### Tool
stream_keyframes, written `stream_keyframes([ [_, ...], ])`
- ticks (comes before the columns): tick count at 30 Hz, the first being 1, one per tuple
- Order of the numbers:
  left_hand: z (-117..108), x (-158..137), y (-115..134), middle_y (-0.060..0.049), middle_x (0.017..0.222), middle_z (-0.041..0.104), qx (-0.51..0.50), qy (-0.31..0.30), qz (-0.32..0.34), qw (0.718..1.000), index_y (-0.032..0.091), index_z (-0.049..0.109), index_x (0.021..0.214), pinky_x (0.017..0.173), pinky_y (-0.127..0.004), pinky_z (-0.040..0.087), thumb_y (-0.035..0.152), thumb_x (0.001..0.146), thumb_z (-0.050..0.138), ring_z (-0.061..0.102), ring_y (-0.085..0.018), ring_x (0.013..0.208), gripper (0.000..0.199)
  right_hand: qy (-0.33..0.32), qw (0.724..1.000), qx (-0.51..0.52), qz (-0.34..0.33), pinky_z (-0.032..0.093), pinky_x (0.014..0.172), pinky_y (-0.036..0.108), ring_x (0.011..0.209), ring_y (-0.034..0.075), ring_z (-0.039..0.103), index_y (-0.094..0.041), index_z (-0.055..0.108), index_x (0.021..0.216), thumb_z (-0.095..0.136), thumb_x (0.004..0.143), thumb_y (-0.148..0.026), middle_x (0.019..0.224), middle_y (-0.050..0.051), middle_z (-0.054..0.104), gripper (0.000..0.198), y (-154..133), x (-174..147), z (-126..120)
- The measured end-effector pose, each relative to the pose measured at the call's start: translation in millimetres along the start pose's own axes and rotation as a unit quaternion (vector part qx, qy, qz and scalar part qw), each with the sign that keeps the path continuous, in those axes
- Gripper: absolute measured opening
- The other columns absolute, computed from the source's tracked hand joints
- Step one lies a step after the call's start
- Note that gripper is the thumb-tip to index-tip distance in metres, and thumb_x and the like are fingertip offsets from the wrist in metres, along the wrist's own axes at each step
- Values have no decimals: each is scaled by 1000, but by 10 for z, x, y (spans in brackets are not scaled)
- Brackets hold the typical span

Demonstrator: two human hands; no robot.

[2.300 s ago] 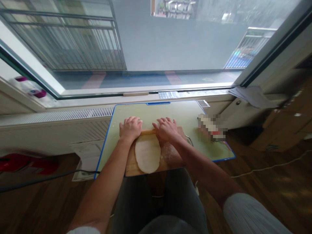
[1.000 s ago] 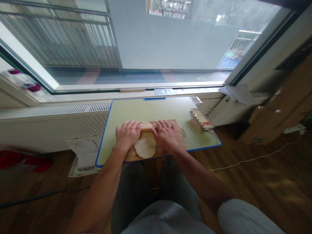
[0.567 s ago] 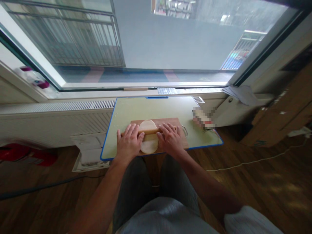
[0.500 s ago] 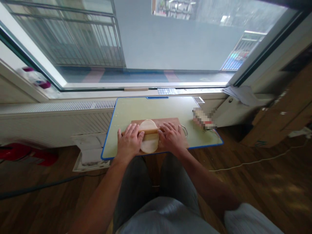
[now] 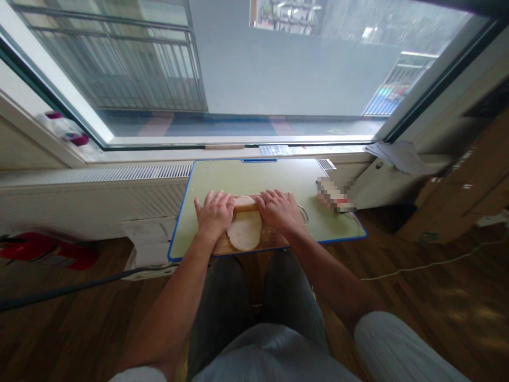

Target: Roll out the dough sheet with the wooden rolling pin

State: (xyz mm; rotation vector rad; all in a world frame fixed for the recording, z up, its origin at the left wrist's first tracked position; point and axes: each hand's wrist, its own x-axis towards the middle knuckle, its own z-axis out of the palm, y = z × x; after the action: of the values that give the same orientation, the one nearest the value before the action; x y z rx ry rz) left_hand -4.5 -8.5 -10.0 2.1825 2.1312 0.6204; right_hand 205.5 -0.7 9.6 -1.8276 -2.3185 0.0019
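The left hand (image 5: 216, 213) holds one end of the rolling pin (image 5: 245, 208), which lies across the far part of the flat dough (image 5: 245, 232) on the wooden board (image 5: 272, 239). The right hand (image 5: 280, 210) seems to hold the other end, though it covers this end. If one hand presses harder, the dough could become thin there.

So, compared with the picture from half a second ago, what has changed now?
The rolling pin moved forward, nearer the far edge of the dough; the left hand and the right hand went with it. Both stayed on the pin, and the dough stayed on the board.
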Motion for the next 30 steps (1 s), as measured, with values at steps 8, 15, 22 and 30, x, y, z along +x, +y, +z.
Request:
stream_keyframes([
  [8, 22, 134, -21, -12, 161, 62, 9, 2, -22, 1000, 25, 66, 151, 130, -78, 18, 45, 108, 42, 49, -37, 153, 53, -65, 997, -15, 41, 30, 123, 66, 153, 37, 41, -26, 66, 144, 32, 116, -48, 161, 12, 58, 49, 45, 133, -187],
  [15, -28, -145, -26, -11, 160, 63, 8, 5, 9, 1000, 25, 70, 145, 129, -75, 24, 46, 110, 38, 52, -36, 152, 52, -30, 999, 5, 21, 29, 125, 59, 151, 33, 44, -27, 70, 137, 25, 118, -52, 154, 9, 65, 55, 49, -190, -158],
  [22, -103, -373, -37, -10, 165, 58, -13, -4, 11, 1000, 24, 60, 156, 131, -70, 26, 49, 111, 37, 49, -35, 155, 57, -40, 996, 43, 60, 21, 134, 61, 166, 32, 28, -21, 47, 167, 29, 117, -51, 176, 7, 43, 62, 36, -397, -91],
  [30, -128, -642, -64, -10, 168, 55, -5, -1, 24, 1000, 26, 57, 160, 133, -64, 26, 52, 111, 36, 46, -33, 157, 60, 9, 996, 59, 67, 18, 134, 64, 166, 32, 30, -22, 48, 167, 34, 114, -50, 176, 9, 43, 62, 48, -646, 126],
])
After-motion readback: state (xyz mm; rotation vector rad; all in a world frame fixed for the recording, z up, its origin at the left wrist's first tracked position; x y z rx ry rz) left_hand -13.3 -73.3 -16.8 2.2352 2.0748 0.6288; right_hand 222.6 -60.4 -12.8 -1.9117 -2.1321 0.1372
